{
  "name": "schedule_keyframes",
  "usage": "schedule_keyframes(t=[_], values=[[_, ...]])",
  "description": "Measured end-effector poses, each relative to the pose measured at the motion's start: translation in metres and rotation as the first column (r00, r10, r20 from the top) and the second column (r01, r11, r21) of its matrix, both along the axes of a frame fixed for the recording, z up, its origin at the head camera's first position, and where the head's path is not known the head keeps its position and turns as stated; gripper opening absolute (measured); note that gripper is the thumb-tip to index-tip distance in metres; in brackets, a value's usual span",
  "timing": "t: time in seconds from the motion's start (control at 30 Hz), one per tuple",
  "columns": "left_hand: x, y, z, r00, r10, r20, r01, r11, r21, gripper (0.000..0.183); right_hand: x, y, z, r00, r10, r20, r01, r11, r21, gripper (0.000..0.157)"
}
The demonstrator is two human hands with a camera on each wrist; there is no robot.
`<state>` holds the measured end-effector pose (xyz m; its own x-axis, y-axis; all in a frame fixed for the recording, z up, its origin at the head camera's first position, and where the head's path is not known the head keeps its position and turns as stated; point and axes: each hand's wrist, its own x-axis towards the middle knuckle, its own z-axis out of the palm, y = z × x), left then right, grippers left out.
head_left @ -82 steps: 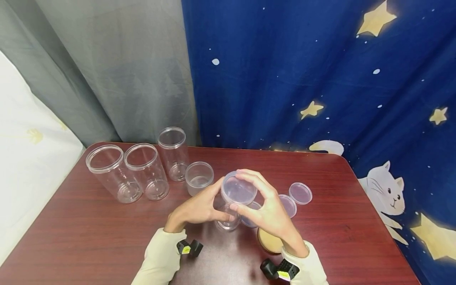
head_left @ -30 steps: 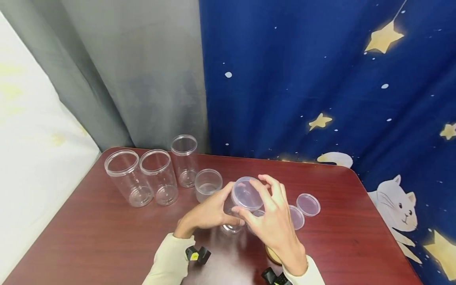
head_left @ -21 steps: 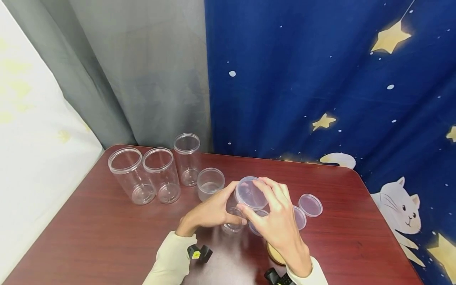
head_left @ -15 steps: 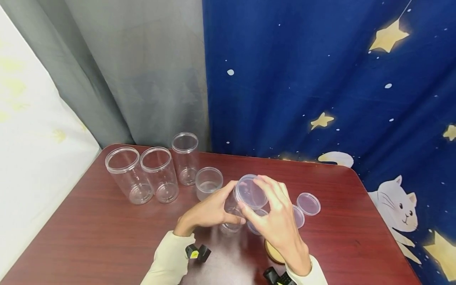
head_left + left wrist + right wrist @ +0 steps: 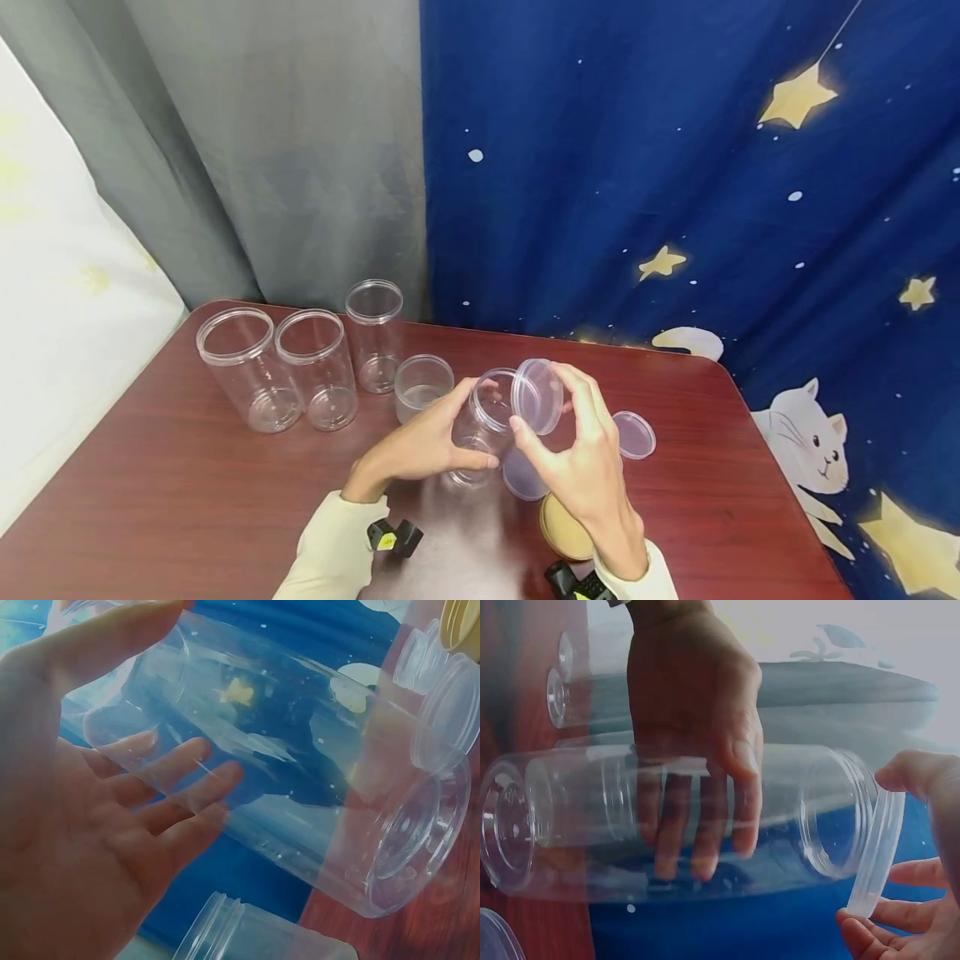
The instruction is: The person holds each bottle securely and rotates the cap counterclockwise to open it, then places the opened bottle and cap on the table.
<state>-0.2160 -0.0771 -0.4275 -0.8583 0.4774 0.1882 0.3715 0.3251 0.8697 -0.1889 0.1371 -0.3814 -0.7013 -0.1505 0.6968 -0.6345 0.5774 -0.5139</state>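
Observation:
My left hand [image 5: 420, 442] grips a tall clear plastic jar [image 5: 467, 446] round its side, thumb in front and fingers behind. The jar's base is at the table. Between thumb and fingers, my right hand [image 5: 585, 454] pinches a clear plastic lid [image 5: 542, 397] by its rim. That lid stands steeply tilted at the right of the jar's mouth, which is uncovered. In the right wrist view the lid [image 5: 877, 851] is angled against or very near the threaded rim; whether they touch I cannot tell.
Three tall clear jars [image 5: 321, 367] without lids stand at the back left. Beside them is a short clear tub [image 5: 422, 387]. A clear lid [image 5: 523, 473], a gold lid [image 5: 566, 527] and another clear lid [image 5: 633, 435] lie around my right hand on the red-brown table [image 5: 187, 500].
Earlier the lid lay over the jar's mouth under my right fingers. Now it is tipped up to the right and the mouth shows. My left hand still holds the jar.

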Motion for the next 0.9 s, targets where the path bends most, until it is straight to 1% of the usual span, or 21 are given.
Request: schedule_keyframes(t=[0.1, 0.2, 0.33, 0.4, 0.47, 0.63, 0.8, 0.9], values=[[0.0, -0.002, -0.001, 1.0, 0.006, -0.014, -0.006, 1.0, -0.006, 0.084, 0.0, 0.002, 0.0, 1.0, 0.006, 0.013, -0.005, 1.0, -0.027, 0.071], [-0.001, -0.003, -0.001, 1.0, 0.016, -0.024, -0.016, 1.0, -0.009, 0.085, -0.003, 0.005, 0.001, 0.999, 0.02, 0.028, -0.019, 0.999, -0.042, 0.077], [-0.001, -0.004, -0.001, 0.999, 0.035, -0.03, -0.035, 0.999, -0.007, 0.087, -0.008, 0.011, 0.001, 0.998, 0.033, 0.047, -0.031, 0.998, -0.046, 0.087], [0.0, -0.005, -0.002, 0.999, 0.041, -0.03, -0.041, 0.999, -0.004, 0.088, -0.011, 0.014, 0.0, 0.999, 0.032, 0.044, -0.03, 0.999, -0.041, 0.09], [-0.001, -0.005, -0.003, 0.999, 0.038, -0.035, -0.038, 0.999, 0.0, 0.087, -0.013, 0.017, 0.0, 0.999, 0.029, 0.043, -0.027, 0.999, -0.036, 0.089], [0.001, -0.007, -0.005, 0.998, 0.042, -0.039, -0.042, 0.999, 0.008, 0.087, -0.018, 0.021, -0.003, 0.999, 0.012, 0.05, -0.011, 1.0, -0.019, 0.081], [0.003, -0.014, -0.005, 0.998, 0.067, -0.015, -0.067, 0.998, 0.011, 0.087, -0.021, 0.025, -0.006, 0.996, -0.046, 0.077, 0.046, 0.999, 0.013, 0.075], [0.004, -0.017, -0.006, 0.997, 0.071, -0.009, -0.071, 0.997, 0.004, 0.085, -0.021, 0.027, -0.009, 0.988, -0.092, 0.121, 0.089, 0.995, 0.035, 0.075]])
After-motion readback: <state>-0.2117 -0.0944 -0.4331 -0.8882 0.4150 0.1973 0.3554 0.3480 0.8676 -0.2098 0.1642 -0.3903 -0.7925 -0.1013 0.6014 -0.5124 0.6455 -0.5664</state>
